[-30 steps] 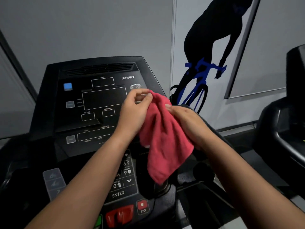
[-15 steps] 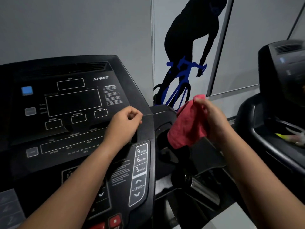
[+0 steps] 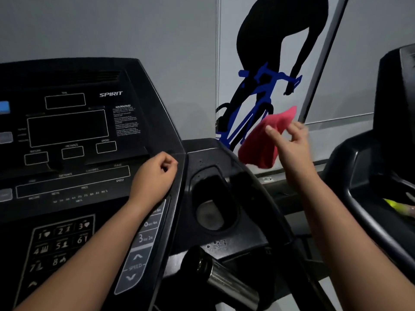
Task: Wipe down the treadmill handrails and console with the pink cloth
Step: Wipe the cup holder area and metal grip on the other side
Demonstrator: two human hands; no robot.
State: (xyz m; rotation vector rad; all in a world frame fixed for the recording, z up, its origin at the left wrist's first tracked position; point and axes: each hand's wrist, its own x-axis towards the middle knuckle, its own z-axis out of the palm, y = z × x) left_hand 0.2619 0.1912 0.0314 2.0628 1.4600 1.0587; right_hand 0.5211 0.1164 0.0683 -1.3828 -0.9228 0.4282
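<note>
Pinched between the thumb and the fingers of the right hand (image 3: 292, 144), the pink cloth (image 3: 260, 149) hangs a little right of the centre of the frame. The fingers are blurred, but the thumb lies plainly on the fabric. The cloth is bunched and is just over the black right shoulder of the treadmill; I cannot tell if its lower edge touches it.

The left hand (image 3: 155, 176) is curled into a fist with nothing inside. It is in front of the right edge of the console (image 3: 67, 131), near the middle of the frame.

This console fills the left half of the picture, dark, with the word SPIRIT and empty display windows. A second treadmill (image 3: 393, 142) stands at the right edge. On the grey wall, upper centre, there is a black cyclist figure (image 3: 265, 63) on a blue bicycle.

Right of the console sits a deep cup holder (image 3: 213, 203). Below it, at the bottom centre, a shiny metal handrail grip (image 3: 226, 286) points toward the viewer. A number keypad (image 3: 60, 243) is at the lower left. Small water drops (image 3: 215, 243) lie on the black plastic under the cup holder.
</note>
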